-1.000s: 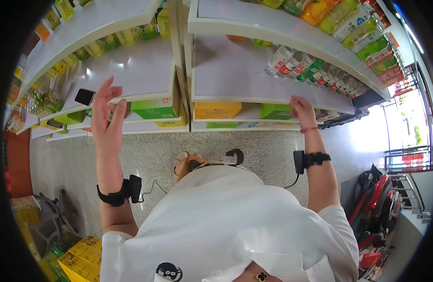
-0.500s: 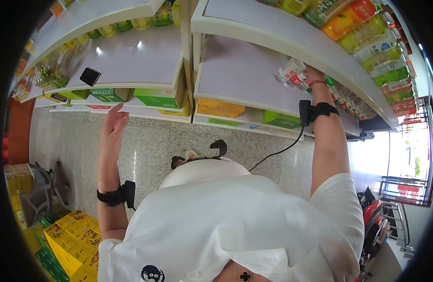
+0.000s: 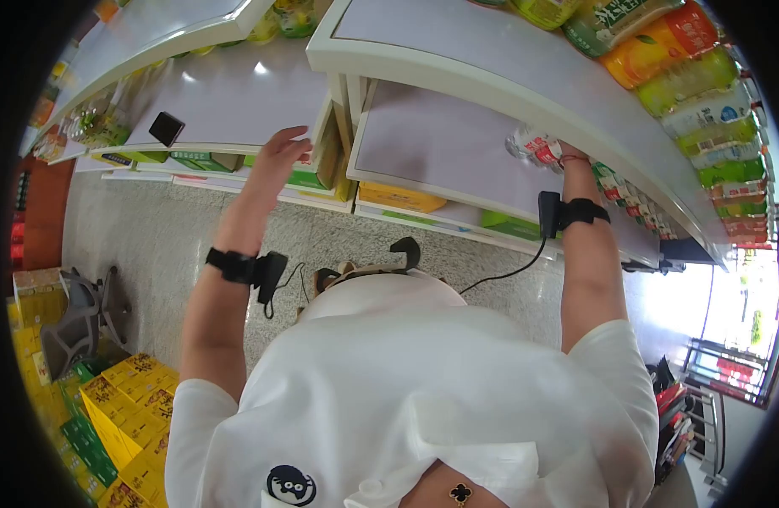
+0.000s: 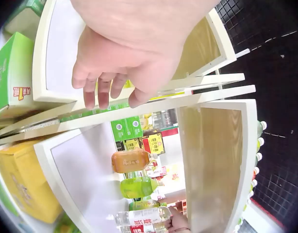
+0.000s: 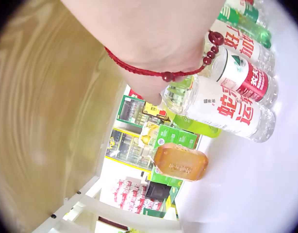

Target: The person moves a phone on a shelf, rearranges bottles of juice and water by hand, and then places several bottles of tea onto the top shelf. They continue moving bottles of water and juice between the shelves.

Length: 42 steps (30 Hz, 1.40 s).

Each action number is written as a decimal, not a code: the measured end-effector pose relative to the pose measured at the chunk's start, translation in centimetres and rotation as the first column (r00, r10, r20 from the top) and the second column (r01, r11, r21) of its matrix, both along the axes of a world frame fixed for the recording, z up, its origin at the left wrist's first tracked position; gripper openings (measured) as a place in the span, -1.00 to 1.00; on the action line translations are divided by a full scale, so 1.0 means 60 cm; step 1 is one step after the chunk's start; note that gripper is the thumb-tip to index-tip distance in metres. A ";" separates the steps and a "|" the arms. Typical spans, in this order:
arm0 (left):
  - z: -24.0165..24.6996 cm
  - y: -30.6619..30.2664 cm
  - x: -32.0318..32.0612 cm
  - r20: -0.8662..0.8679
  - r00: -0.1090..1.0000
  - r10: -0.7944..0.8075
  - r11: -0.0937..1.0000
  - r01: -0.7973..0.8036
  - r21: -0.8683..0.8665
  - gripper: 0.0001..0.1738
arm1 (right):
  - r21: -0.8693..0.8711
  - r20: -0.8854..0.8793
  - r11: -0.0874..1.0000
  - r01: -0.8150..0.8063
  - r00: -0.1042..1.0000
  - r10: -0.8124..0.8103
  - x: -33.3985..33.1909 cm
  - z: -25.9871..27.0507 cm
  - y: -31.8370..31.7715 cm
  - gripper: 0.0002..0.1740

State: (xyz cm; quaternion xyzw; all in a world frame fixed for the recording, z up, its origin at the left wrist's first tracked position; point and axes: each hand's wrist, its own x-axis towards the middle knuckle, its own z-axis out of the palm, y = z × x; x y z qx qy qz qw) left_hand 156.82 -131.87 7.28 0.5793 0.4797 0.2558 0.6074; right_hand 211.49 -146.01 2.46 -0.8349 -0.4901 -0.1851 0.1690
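My right hand (image 3: pixel 573 154) is inside the right-hand lower shelf, at the row of clear water bottles (image 3: pixel 525 144). In the right wrist view, a clear bottle with a white label and red characters (image 5: pixel 236 114) stands right at the hand (image 5: pixel 158 53), whose fingers are mostly hidden behind its neck; whether they grip it I cannot tell. A bottle with a red and white label (image 5: pixel 258 85) is beside it. My left hand (image 3: pixel 281 161) hangs in front of the shelf divider, fingers loosely bent, holding nothing; the left wrist view shows this hand (image 4: pixel 129 63) above the shelf edges.
An upper shelf (image 3: pixel 457 63) with colourful drink bottles overhangs my right forearm. Deeper in are a green bottle (image 5: pixel 197 126) and an orange-brown one (image 5: pixel 180 162). A black phone-like slab (image 3: pixel 167 128) lies on the left shelf. Yellow cartons (image 3: pixel 131 389) are stacked at lower left.
My right hand has gone from the shelf's front edge in among the water bottles. My left hand dropped from over the left shelf, then shifted right towards the divider.
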 end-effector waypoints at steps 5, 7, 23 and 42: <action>-0.019 -0.004 0.078 0.001 1.000 -0.019 0.999 0.019 -0.047 -0.53 | -0.042 0.037 0.994 -0.105 0.994 0.106 -0.028 -0.001 -0.003 -0.57; -0.022 -0.004 0.099 0.021 1.000 -0.011 0.999 0.012 -0.047 -0.53 | -0.065 0.077 0.990 -0.127 0.988 0.132 -0.017 0.000 -0.009 -0.57; -0.095 -0.048 0.138 -0.094 0.988 0.127 0.991 -0.130 -0.034 -0.51 | 0.289 -0.324 0.697 -0.657 0.618 0.717 -0.286 0.095 0.057 -0.68; -0.062 0.007 0.126 -0.066 0.981 0.180 0.957 -0.160 0.243 -0.63 | 0.355 -0.570 0.646 -0.675 0.391 0.722 -0.477 0.109 0.149 -0.66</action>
